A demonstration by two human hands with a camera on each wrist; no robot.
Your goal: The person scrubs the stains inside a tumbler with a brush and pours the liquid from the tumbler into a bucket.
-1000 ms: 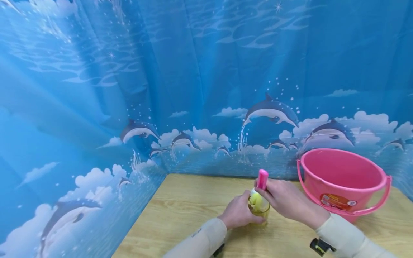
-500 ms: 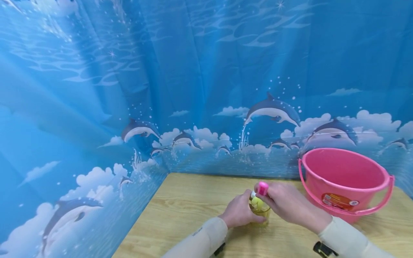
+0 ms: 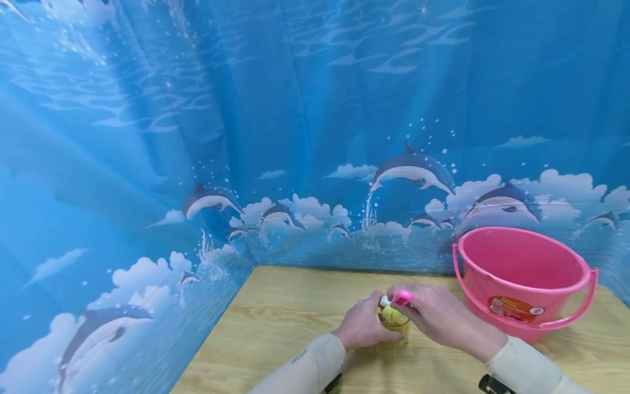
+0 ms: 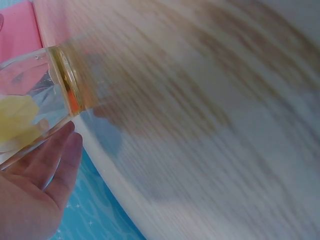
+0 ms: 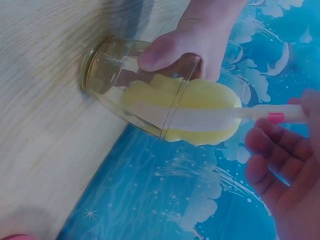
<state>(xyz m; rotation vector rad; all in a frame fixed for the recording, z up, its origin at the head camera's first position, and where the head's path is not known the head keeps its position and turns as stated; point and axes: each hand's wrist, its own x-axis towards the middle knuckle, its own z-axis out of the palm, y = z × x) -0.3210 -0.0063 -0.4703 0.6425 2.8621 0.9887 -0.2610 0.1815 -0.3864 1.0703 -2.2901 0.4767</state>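
Observation:
A clear, amber-tinted drinking glass [image 3: 401, 331] stands on the wooden table, steadied by my left hand [image 3: 363, 324], whose thumb and fingers go round its side. In my right hand [image 3: 438, 314] is the handle [image 3: 403, 297] of a cup brush, its pink end poking out above the fist. The brush's yellow and white sponge head [image 5: 210, 110] sits partly inside the glass, with the rest bulging out past the rim. Seen from the left wrist, the thick glass base [image 4: 70, 82] is at the tabletop, and the fingers [image 4: 62, 165] lie along the wall.
A pink bucket [image 3: 529, 257] with its handle hanging down the front stands right of my hands. Behind and to the left of the wooden table [image 3: 295, 295] hangs a blue curtain [image 3: 305, 137] printed with dolphins and clouds.
The pink handle end has sunk lower and tipped over, as my right hand pushed down and turned a little. The left hand and the glass have hardly moved.

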